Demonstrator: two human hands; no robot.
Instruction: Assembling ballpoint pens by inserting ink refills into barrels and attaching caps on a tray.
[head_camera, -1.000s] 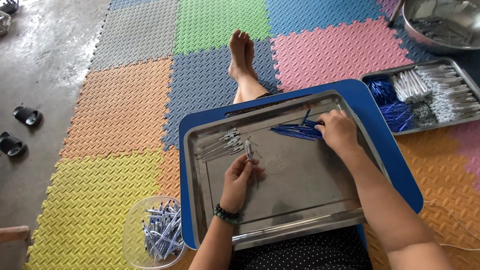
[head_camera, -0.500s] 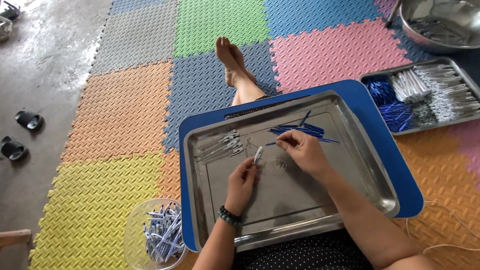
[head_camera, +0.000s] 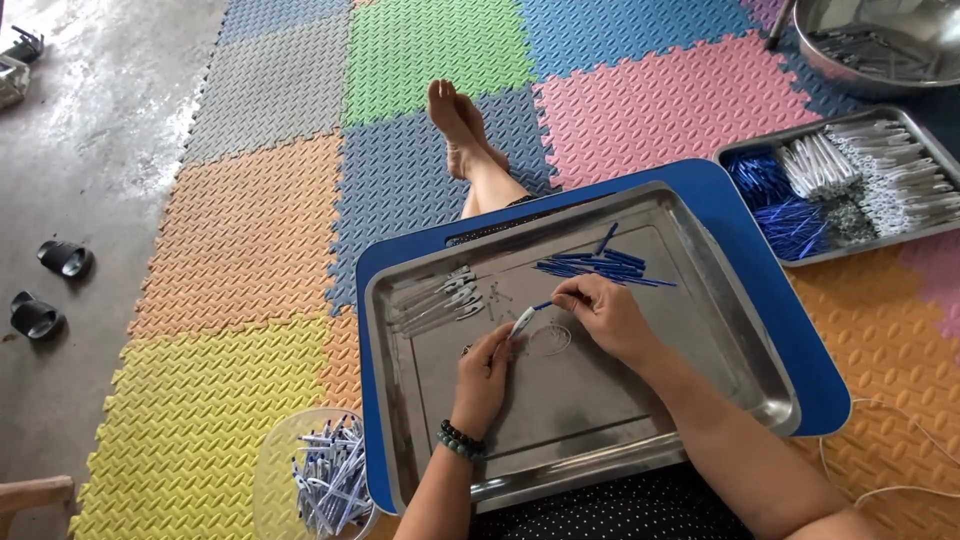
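- Left hand (head_camera: 484, 372) is pinching a white pen barrel (head_camera: 521, 322) above the steel tray (head_camera: 420, 440).
- Right hand (head_camera: 604, 315) is gripping a blue refill (head_camera: 542, 305), its tip meeting the barrel's end.

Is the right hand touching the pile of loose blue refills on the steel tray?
Apart. The head view shows bare tray between the right hand and the pile of blue refills.
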